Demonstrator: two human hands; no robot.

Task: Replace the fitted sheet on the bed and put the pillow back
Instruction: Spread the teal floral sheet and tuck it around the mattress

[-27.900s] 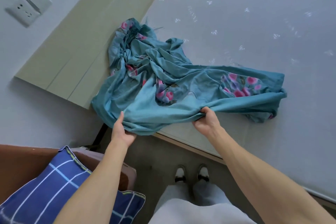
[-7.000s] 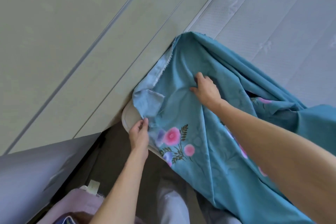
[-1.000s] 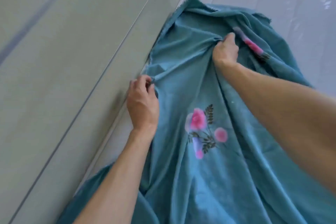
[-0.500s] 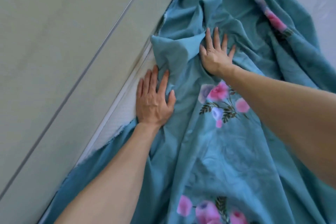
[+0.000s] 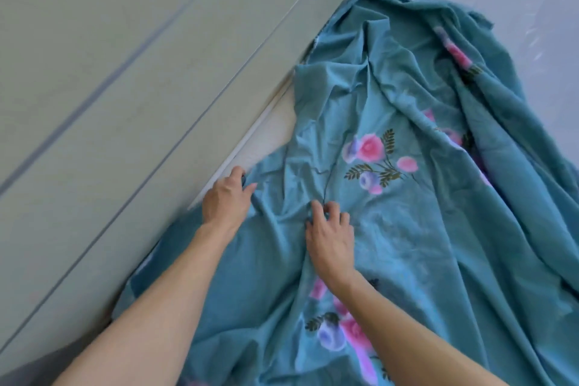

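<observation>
Now | left hand (image 5: 226, 197) grips sheet (image 5: 423, 229) edge beside headboard (image 5: 125, 72) | right hand (image 5: 330, 233) pinches a sheet fold | mattress (image 5: 269, 135) strip bare

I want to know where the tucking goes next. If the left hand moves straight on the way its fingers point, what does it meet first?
Probably the bare mattress strip beside the headboard; the left hand already grips the sheet edge.

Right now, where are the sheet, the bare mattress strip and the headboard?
sheet (image 5: 407, 244), head view, its flat middle.
mattress strip (image 5: 275, 131), head view, uncovered white surface.
headboard (image 5: 125, 41), head view, its panel.
</observation>
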